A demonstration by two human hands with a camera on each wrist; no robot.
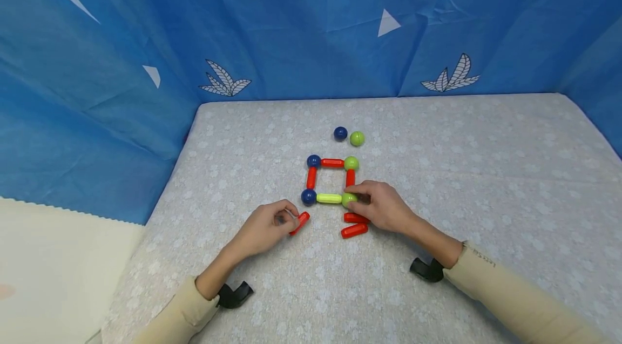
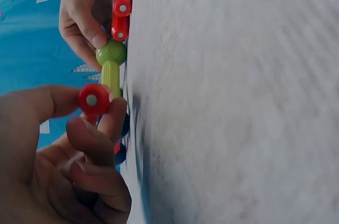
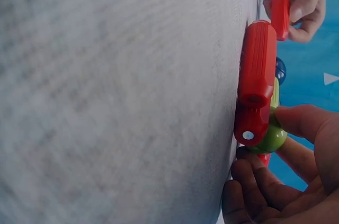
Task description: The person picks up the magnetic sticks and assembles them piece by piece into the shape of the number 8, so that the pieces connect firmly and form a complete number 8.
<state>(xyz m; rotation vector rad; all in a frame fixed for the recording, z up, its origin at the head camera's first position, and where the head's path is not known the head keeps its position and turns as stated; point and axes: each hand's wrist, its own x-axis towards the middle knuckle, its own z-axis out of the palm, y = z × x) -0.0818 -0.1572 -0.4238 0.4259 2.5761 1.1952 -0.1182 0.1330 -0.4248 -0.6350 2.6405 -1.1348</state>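
Note:
My left hand [image 1: 264, 228] pinches a red magnetic rod [image 1: 301, 221] between thumb and fingers, left of the square; its round metal end faces the left wrist view. My right hand [image 1: 386, 206] grips the near-right green ball [image 1: 348, 200] of a flat square. That square joins two blue balls [image 1: 308, 196] and two green balls by red rods [image 1: 332, 162] on three sides and a yellow-green rod [image 1: 329, 198] on the near side. Just below the gripped ball lie two loose red rods [image 1: 354, 230], one partly covered by my right hand.
Beyond the square, a loose blue ball [image 1: 340, 133] and a loose green ball [image 1: 357, 139] sit close together. A pale patterned cloth [image 1: 486, 182] covers the table, and a blue curtain [image 1: 311, 31] hangs behind it. Each wrist wears a black mount [image 1: 235, 295].

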